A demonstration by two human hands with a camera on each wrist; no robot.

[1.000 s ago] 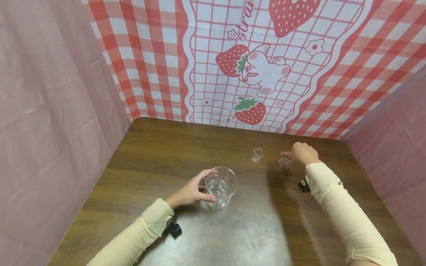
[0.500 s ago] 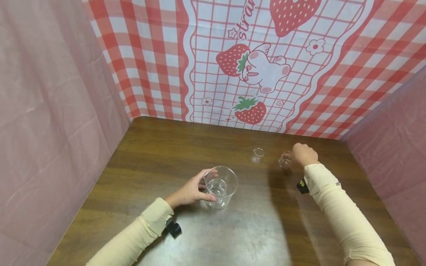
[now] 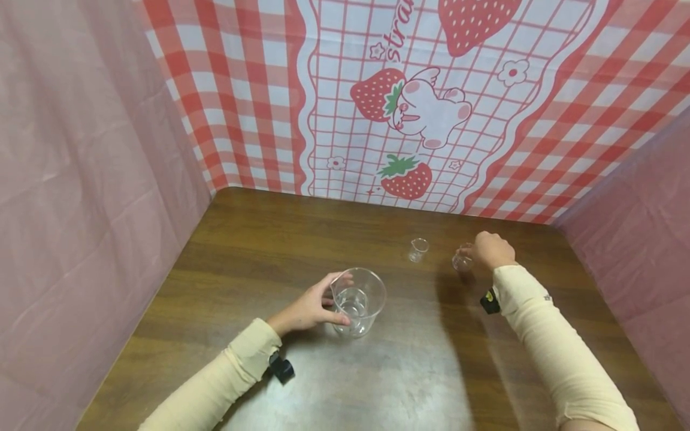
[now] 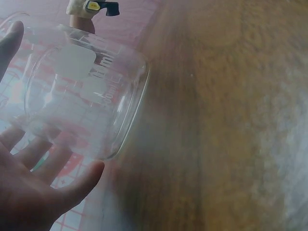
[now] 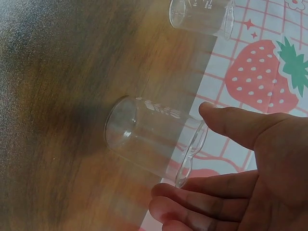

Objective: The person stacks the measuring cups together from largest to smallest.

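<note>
A large clear glass beaker with white markings stands near the middle of the wooden table. My left hand holds its left side, fingers behind and thumb in front; in the left wrist view the fingers lie along the glass. Farther right, my right hand holds a small clear beaker by its rim. The right wrist view has the thumb on one side of that rim and the fingertips on the other. A second small beaker stands to its left, touched by neither hand.
The brown wooden table ends at a red-and-white checked cloth with strawberry prints at the back. Pink curtains hang at both sides. A long arm shadow falls across the table on the right.
My right hand has shifted slightly left, and the rim of the small beaker under it shows more fully. The left hand and the large beaker stay in place.
</note>
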